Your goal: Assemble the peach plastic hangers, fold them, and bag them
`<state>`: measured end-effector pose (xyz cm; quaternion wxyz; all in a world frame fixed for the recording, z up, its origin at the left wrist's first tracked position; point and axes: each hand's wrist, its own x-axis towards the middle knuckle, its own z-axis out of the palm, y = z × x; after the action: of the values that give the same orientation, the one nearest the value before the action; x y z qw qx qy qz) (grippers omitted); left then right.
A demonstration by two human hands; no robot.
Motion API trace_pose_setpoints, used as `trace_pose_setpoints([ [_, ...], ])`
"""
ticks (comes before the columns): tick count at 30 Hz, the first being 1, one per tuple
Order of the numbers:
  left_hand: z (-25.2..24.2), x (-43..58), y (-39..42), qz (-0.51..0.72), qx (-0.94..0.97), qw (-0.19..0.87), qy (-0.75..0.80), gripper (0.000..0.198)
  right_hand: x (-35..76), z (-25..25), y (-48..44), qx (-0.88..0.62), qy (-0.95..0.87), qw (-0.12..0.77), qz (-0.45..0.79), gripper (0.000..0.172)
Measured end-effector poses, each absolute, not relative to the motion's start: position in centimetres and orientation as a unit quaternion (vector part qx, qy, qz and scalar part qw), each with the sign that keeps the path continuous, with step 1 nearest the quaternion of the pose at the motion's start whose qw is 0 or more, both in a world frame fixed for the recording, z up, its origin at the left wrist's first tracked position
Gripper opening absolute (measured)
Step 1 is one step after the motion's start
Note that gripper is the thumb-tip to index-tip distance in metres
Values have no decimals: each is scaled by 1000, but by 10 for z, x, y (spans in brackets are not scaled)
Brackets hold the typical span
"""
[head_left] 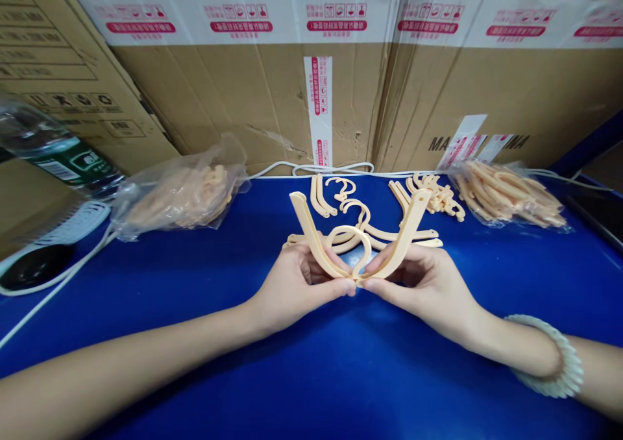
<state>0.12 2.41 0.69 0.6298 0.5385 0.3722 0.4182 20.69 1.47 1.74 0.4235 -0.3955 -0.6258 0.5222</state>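
Between my two hands is a cream plastic folding hanger (406, 235), raised over the blue table. Its two curved arms point up in a V, and its hook curls up between them. My left hand (296, 284) is closed on the base of the left arm, thumb near the joint. My right hand (428, 287) pinches the right arm's base the same way, with a beaded bracelet on that wrist. Just behind lie assembled hangers (359, 214), partly hidden by the held one. Loose hanger arms (321, 196) and a loose hook (344, 187) rest farther back.
A pile of small hooks (435, 193) lies back right, beside a clear bag of hanger parts (511, 193). Another bag (182, 193) sits back left, near a water bottle (58, 148), a white comb-like item (73, 224) and a black mouse (36, 266). Cartons (233, 96) wall the back; a white cable (277, 165) runs along them.
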Motion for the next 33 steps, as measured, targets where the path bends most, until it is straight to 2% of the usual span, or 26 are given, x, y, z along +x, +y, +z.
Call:
trace_pose_setpoints([
  [7, 29, -22, 45, 454, 517, 637, 348, 29, 234, 53, 43, -406, -677, 395, 469, 20],
  [11, 48, -42, 65, 463, 505, 635, 356, 22, 268, 72, 62, -407, -736, 410, 353, 20],
  [14, 57, -55, 76, 421, 555, 608, 380, 15, 289, 78, 69, -373, -815, 362, 258, 12],
  [17, 61, -67, 84, 362, 645, 531, 413, 13, 299, 79, 72, -333, -871, 312, 180, 9],
  [20, 61, -75, 87, 296, 764, 404, 407, 15, 299, 76, 74, -320, -904, 249, 136, 10],
  [25, 56, -75, 82, 212, 888, 232, 334, 14, 295, 65, 75, -316, -924, 134, 169, 16],
  [33, 42, -68, 79, 164, 936, 107, 293, 16, 300, 55, 81, -330, -920, 83, 195, 13],
])
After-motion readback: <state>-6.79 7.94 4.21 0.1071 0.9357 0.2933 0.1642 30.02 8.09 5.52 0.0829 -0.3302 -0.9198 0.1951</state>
